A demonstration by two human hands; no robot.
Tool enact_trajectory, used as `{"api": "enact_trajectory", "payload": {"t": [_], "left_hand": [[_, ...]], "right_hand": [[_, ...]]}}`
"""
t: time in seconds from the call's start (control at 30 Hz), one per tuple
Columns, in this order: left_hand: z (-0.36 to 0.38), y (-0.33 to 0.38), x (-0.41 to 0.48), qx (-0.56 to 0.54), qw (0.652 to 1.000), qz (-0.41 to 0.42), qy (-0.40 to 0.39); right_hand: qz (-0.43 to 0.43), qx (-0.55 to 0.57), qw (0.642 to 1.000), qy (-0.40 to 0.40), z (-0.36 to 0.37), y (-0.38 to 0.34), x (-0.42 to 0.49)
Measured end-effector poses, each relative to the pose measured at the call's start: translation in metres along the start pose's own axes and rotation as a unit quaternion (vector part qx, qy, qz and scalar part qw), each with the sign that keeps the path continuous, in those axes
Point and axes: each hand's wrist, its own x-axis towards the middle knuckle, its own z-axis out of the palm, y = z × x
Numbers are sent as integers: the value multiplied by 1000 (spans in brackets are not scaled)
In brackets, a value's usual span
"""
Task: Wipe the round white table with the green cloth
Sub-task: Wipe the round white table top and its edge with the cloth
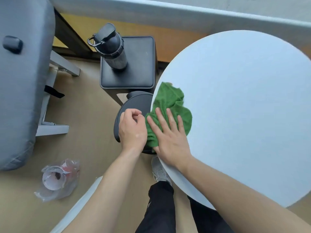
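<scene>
The round white table (244, 105) fills the right side of the head view. A crumpled green cloth (170, 105) lies at its left edge, partly hanging over the rim. My right hand (170, 138) presses flat on the cloth's near part, fingers spread and pointing up-left. My left hand (133, 128) hovers just off the table's left edge, beside the cloth, fingers loosely curled with thumb and forefinger near each other. Whether it pinches the cloth's edge is hidden from me.
A black square stool (134, 68) with a dark water bottle (112, 46) stands to the left of the table. A round dark bin (133, 105) sits below my hands. A grey cushioned seat (21, 78) is at the left, a plastic-wrapped cup (57, 179) on the floor.
</scene>
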Motion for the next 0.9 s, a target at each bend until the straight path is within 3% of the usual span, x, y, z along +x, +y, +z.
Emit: {"api": "enact_trajectory", "payload": {"t": [0.17,0.27,0.4,0.6,0.73,0.9], "left_hand": [[23,22,9,24,1000,19,-6],[42,44,16,16,998,59,32],[69,76,22,38,989,133,56],[132,119,5,68,986,148,-29],[177,145,-22,82,976,181,-89],[224,168,-62,96,958,218,-159]], "right_hand": [[-155,-22,987,-48,7,20,-6],[-164,-24,985,-36,-10,55,39],[-88,-45,995,1,-47,116,113],[87,-5,996,29,-99,246,156],[218,21,974,58,-115,338,118],[368,28,925,87,-104,409,7]]}}
